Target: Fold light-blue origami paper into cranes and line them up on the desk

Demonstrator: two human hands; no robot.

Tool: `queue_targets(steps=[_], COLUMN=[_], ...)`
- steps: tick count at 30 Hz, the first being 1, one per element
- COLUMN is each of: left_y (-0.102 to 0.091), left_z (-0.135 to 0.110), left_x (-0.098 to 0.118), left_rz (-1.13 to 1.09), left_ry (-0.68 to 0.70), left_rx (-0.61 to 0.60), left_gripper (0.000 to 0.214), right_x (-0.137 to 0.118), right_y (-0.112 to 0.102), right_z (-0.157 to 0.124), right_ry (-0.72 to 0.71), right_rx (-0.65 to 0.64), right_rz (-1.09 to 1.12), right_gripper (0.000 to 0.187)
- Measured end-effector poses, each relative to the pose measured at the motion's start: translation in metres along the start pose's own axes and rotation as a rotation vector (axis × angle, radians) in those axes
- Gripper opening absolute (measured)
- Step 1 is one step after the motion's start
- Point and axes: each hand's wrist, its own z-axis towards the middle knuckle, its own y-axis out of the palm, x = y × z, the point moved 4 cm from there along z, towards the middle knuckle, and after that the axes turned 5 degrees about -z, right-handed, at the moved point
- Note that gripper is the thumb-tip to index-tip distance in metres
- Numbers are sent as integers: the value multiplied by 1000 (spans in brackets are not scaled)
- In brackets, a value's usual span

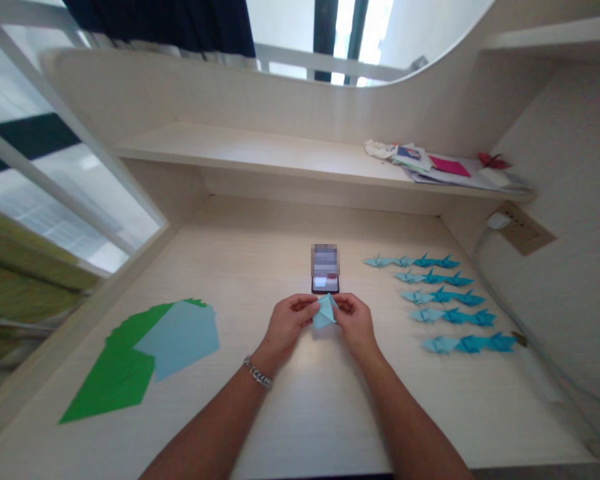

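Between my two hands is a small folded piece of light blue origami paper (pixel 325 315), held just above the desk. My left hand (pixel 291 321) pinches its left edge between thumb and fingers; a silver chain bracelet (pixel 258 373) circles that wrist. On the opposite side, my right hand (pixel 354 320) grips the paper's right edge, its fingers curled. Right behind the paper lies a phone (pixel 325 270) with its screen lit and partly blurred. Rows of folded blue paper cranes (pixel 450 317) stand to the right of my right hand, shading from pale to deeper blue.
Green paper sheets (pixel 115 373) and light blue sheets (pixel 185 340) lie fanned on the desk's left. A shelf (pixel 260 153) runs along the back, with papers (pixel 440 167) at its right end. A white cable (pixel 505 307) hangs from the wall socket (pixel 525 230) at right.
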Motion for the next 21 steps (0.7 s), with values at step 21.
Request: queue_targets(steps=[21], left_y=[-10], left_z=[2], left_x=[-2], left_rz=[-122], left_ry=[134], left_rx=[222], left_gripper=[32], right_x=[-6], right_y=[7], right_z=[-7], right_ry=[34], right_rx=[-18], right_rz=[120], right_gripper=[40])
